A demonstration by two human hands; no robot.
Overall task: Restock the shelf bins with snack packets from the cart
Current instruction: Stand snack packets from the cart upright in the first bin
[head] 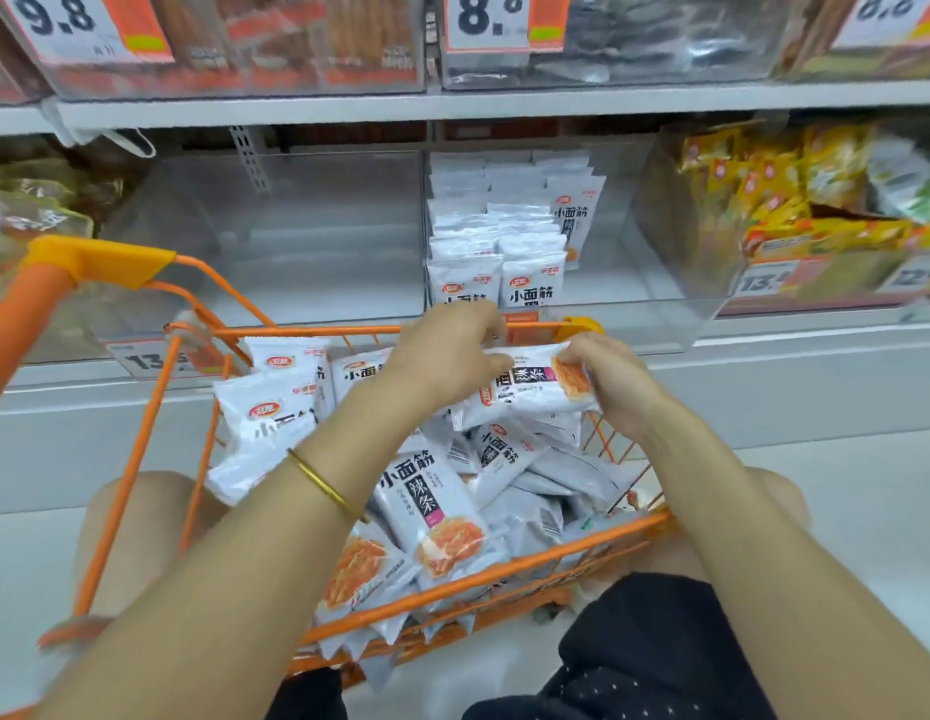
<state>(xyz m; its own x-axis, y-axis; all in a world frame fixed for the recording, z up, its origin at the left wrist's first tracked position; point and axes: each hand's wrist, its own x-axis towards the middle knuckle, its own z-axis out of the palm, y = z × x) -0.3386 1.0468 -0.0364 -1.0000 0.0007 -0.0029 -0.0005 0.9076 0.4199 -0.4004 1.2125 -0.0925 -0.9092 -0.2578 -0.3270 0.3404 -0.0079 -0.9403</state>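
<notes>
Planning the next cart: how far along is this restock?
Done: white snack packets stand in rows in the clear plastic middle bin. In hand: left hand and right hand grip a packet over the orange wire cart. Left: a heap in the cart; the clear left bin looks bare.

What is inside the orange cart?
Many white snack packets lie piled inside the orange cart. The left hand and right hand hold one packet above them. The lower packets and the cart's bottom are covered.

Pale, glossy floor [868, 537] underfoot; grey metal shelf boards [504, 103] straight ahead, hung with orange-and-white price tags [483, 18].
</notes>
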